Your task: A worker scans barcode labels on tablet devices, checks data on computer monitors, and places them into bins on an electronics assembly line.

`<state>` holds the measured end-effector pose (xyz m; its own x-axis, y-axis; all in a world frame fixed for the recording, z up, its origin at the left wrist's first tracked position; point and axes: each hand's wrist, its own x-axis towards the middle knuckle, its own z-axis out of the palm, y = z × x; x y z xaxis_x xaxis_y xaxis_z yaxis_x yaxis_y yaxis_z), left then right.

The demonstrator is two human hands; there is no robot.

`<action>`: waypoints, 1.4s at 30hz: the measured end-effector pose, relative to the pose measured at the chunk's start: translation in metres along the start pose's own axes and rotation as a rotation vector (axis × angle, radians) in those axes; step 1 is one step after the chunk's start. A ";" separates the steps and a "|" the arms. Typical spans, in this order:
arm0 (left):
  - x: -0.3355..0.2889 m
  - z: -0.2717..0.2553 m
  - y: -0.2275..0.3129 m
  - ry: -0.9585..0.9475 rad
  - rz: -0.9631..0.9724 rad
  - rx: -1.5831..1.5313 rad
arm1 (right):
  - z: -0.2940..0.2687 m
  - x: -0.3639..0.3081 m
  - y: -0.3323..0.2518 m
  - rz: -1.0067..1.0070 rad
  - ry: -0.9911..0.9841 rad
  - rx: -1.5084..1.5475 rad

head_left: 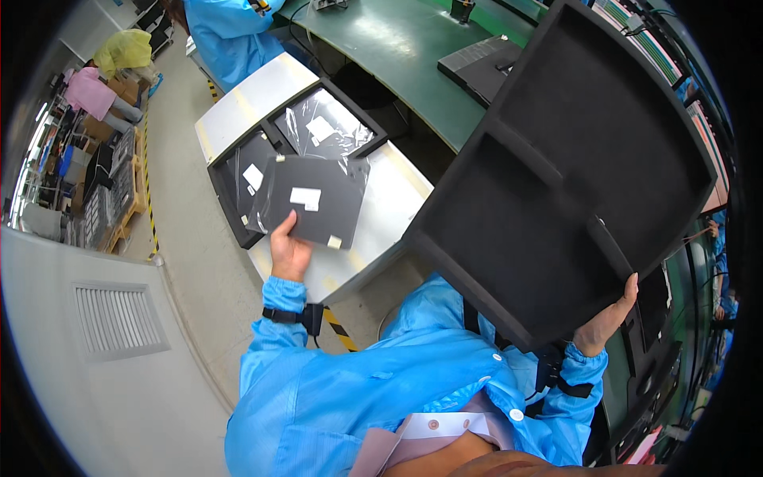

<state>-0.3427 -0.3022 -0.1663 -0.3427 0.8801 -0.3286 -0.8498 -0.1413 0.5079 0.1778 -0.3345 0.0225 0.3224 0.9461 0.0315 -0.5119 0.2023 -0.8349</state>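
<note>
My left hand [290, 250] grips the near edge of a thin dark flat panel [338, 219] in clear plastic film, with a white label; its thumb lies on top, its fingers are hidden underneath. This panel hangs over a black foam tray [226, 213] on a white surface [385, 179]. In that tray lie two more film-wrapped pieces, a panel [322, 119] at the far side and another panel [253, 167] at the left, partly covered by the held one. My right hand [606, 324] holds up a second black foam tray [485, 215] by its near right edge, tilted, its recesses bare.
A green workbench [373, 48] runs along the far side, with a dark flat device [481, 67] on it. Beyond the white surface stands a person in a blue smock [230, 40]. Left are a vented white panel [123, 318] and a loaded pallet [131, 199].
</note>
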 end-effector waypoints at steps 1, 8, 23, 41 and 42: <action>0.008 0.008 0.004 -0.001 0.000 0.012 | -0.008 -0.001 0.000 0.002 -0.003 -0.010; 0.063 -0.002 0.033 -0.018 0.023 -0.083 | -0.019 -0.010 0.024 -0.077 0.171 -0.085; -0.044 0.082 0.165 -0.234 0.334 -0.061 | 0.130 -0.015 0.182 0.807 -0.677 -0.205; 0.031 0.088 -0.007 -0.194 -0.357 0.409 | 0.032 0.016 0.141 0.741 -0.846 -0.693; 0.043 0.084 -0.010 -0.196 -0.369 0.408 | 0.025 0.014 0.133 0.744 -0.793 -0.674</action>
<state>-0.3158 -0.2254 -0.1186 0.0604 0.9106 -0.4088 -0.6626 0.3429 0.6659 0.0941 -0.2877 -0.0739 -0.5470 0.7137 -0.4375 0.2142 -0.3859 -0.8973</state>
